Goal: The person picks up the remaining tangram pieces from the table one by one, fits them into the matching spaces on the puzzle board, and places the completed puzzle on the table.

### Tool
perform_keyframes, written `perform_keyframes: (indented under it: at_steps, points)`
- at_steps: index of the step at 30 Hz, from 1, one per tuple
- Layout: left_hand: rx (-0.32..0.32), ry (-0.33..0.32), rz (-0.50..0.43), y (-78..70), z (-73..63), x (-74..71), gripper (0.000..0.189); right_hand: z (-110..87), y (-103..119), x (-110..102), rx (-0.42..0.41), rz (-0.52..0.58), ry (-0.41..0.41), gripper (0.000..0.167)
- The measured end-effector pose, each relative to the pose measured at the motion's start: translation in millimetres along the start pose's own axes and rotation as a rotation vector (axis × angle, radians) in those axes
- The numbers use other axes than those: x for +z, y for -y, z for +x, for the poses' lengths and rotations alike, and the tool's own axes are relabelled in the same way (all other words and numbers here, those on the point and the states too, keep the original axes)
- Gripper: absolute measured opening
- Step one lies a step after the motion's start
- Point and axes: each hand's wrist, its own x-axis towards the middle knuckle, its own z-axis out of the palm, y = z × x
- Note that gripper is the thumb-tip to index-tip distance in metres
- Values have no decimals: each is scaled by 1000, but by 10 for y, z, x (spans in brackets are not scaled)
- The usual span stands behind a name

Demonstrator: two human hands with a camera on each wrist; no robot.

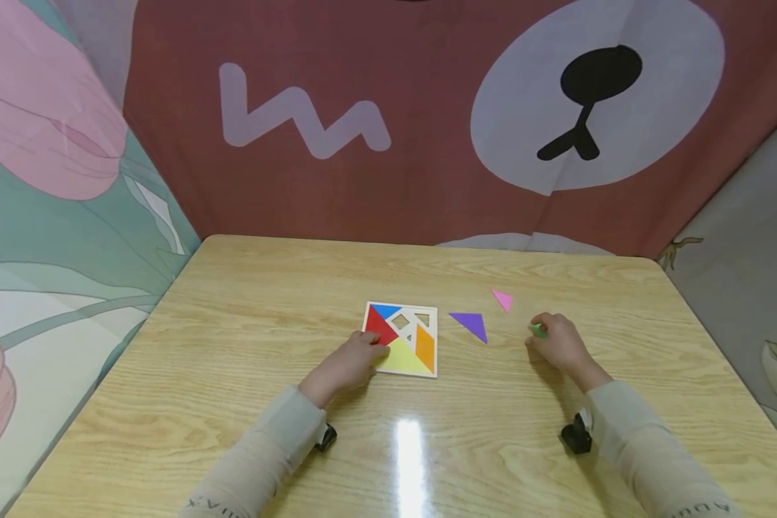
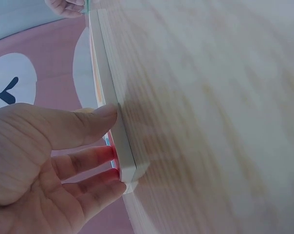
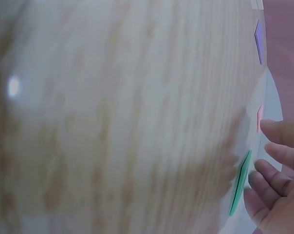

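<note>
The square tangram board [image 1: 421, 311] lies flat on the wood-grain tabletop [image 1: 233, 345], roughly in front of the person and set between the two arms, a position judged convenient for both. The left hand [image 1: 350, 360] grasps its near left corner: in the left wrist view the thumb bears on the board's side wall while fingertips touch the red triangle [image 1: 377, 325] and the corner. This hold is judged to be for steadying, since the board is light-looking and could slide. The blue triangle [image 1: 385, 310], yellow triangle [image 1: 403, 358] and orange parallelogram [image 1: 425, 348] sit within the frame alongside the red, presumably kept in place by the raised borders. Three cut-outs show unfilled toward the far right corner. Outside the frame, the purple triangle [image 1: 471, 326] lies just right of the board and the pink triangle [image 1: 503, 299] farther right and beyond; both lie flat and apart, which probably leaves their edges free for fingertips. The right hand [image 1: 560, 344] is at the green piece [image 1: 539, 331], its fingers bent close about it; whether they pinch it or merely hover beside it cannot be told, and the piece's full outline is hidden in the head view.
</note>
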Motion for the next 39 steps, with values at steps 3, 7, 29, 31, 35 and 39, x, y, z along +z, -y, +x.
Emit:
perform_keyframes:
  at_steps: [3, 7, 29, 31, 35, 39]
  points:
    - [9, -3, 6, -1, -1, -3, 23, -5, -23, -11, 15, -5, 3, 37]
    - [9, -6, 5, -4, -1, -7, 23, -8, -63, -33, 50, 4, 23, 41]
    - [11, -15, 1, 0, -4, -14, 22, 3, -83, -61, 143, -3, 16, 50]
    - [3, -11, -4, 0, -4, -17, 23, 7, -81, -63, 149, -11, 11, 50]
    - [-3, -6, -9, 2, -2, -17, 25, 14, -85, -63, 174, -20, 10, 51]
    - [-8, 1, -17, -1, -1, -18, 27, 15, -99, -61, 194, -22, 12, 52]
